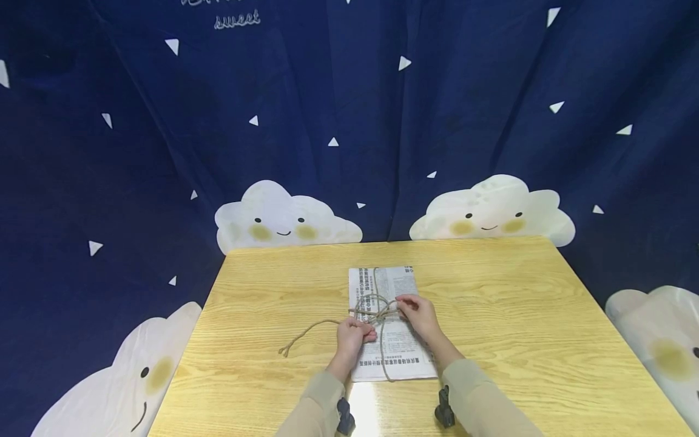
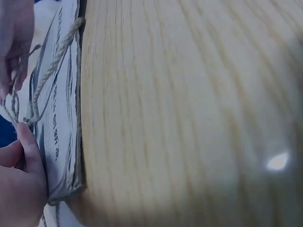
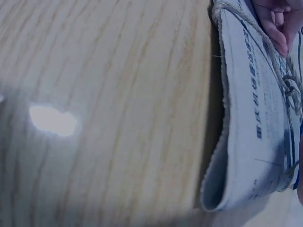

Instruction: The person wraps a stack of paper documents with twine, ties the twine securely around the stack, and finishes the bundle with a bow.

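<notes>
A folded newspaper bundle [image 1: 401,355] lies on the table with brown twine [image 1: 383,349] crossing it lengthwise and widthwise. The strands meet in a loose knot [image 3: 291,87] over the middle of the top face. My left hand [image 1: 351,340] pinches the twine at the bundle's left side, close to the crossing. From beneath that hand a loose twine end [image 1: 306,332] trails left onto the table. Opposite it, my right hand [image 1: 419,314] pinches a strand between thumb and fingertips just right of the knot. In the left wrist view, twine loops [image 2: 15,101] hang between both hands.
The bundle sits near the middle of a light wooden table [image 1: 519,315]. Behind the far edge hangs a dark blue curtain [image 1: 349,91] printed with clouds and white triangles. Small black devices [image 1: 445,408] are strapped at both wrists.
</notes>
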A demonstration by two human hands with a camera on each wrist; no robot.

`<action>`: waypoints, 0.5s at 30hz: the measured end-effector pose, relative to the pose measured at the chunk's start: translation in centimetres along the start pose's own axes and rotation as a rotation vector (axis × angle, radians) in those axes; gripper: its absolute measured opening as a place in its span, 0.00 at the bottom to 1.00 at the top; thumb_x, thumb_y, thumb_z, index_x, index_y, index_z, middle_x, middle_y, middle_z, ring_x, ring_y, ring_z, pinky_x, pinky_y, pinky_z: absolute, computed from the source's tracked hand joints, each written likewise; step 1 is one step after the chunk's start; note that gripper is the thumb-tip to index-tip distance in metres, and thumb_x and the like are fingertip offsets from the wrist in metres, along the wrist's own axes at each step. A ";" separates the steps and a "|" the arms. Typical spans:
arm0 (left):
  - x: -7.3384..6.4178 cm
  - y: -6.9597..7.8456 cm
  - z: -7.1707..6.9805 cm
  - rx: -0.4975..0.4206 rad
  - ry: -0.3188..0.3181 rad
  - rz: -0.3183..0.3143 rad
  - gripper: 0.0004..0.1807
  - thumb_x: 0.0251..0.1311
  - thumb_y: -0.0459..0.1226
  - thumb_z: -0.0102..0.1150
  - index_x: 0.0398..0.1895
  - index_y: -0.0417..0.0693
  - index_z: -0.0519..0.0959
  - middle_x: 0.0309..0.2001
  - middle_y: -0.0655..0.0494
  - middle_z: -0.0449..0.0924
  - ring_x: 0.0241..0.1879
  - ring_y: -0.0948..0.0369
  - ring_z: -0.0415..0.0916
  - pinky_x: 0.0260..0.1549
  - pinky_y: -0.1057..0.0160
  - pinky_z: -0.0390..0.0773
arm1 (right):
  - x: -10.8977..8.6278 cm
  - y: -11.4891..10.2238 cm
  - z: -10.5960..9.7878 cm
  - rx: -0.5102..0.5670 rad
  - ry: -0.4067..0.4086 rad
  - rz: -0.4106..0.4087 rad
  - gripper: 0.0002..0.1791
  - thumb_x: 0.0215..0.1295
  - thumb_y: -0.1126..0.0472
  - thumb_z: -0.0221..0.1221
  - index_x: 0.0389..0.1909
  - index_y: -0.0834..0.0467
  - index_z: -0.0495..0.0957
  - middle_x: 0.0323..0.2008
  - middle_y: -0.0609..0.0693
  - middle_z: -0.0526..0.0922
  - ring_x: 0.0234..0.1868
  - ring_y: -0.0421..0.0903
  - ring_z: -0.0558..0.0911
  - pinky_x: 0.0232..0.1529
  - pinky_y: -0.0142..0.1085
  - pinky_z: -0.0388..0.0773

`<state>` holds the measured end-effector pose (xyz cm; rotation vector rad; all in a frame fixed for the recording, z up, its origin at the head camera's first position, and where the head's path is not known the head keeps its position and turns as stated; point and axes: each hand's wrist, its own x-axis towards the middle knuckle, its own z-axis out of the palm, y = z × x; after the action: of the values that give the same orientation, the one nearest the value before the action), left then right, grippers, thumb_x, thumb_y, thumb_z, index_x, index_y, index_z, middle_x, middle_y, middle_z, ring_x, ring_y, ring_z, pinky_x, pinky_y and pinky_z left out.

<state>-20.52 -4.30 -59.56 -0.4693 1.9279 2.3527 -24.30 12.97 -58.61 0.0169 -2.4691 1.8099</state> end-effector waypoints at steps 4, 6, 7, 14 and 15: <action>0.0 -0.3 0.3 0.054 0.005 0.018 0.06 0.48 0.20 0.57 0.24 0.31 0.69 0.23 0.39 0.80 0.17 0.60 0.79 0.24 0.64 0.81 | 0.1 -0.4 -0.1 -0.086 -0.011 -0.091 0.08 0.56 0.68 0.60 0.37 0.64 0.81 0.34 0.56 0.82 0.31 0.44 0.79 0.31 0.28 0.78; 0.0 -0.4 0.4 0.101 0.010 0.040 0.05 0.48 0.20 0.56 0.23 0.30 0.70 0.21 0.40 0.80 0.16 0.61 0.78 0.22 0.64 0.81 | 0.2 -0.4 -0.2 -0.118 -0.015 -0.126 0.07 0.56 0.69 0.60 0.37 0.63 0.81 0.35 0.56 0.82 0.34 0.45 0.80 0.34 0.29 0.78; 0.0 -0.4 0.5 0.123 0.013 0.047 0.05 0.47 0.20 0.56 0.22 0.31 0.71 0.20 0.40 0.79 0.15 0.61 0.78 0.21 0.65 0.81 | 0.3 -0.4 -0.2 -0.131 -0.016 -0.141 0.07 0.56 0.69 0.60 0.37 0.63 0.81 0.36 0.56 0.82 0.35 0.46 0.80 0.36 0.29 0.78; -0.1 -0.5 1.2 0.057 -0.023 0.044 0.05 0.49 0.20 0.57 0.25 0.31 0.70 0.23 0.37 0.79 0.20 0.57 0.81 0.25 0.63 0.82 | 0.3 -0.5 -0.1 -0.133 -0.023 -0.189 0.07 0.56 0.70 0.60 0.36 0.64 0.81 0.36 0.58 0.82 0.35 0.49 0.81 0.36 0.30 0.79; -0.1 -0.6 1.3 0.030 -0.028 0.026 0.05 0.50 0.21 0.57 0.26 0.31 0.70 0.24 0.37 0.80 0.21 0.56 0.81 0.26 0.63 0.82 | 0.2 -0.5 -0.1 -0.116 -0.030 -0.187 0.07 0.56 0.70 0.60 0.36 0.64 0.81 0.36 0.58 0.82 0.34 0.50 0.81 0.35 0.30 0.79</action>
<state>-20.57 -2.92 -59.89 -0.4091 1.9663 2.3297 -24.51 12.93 -58.03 0.2600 -2.4932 1.6023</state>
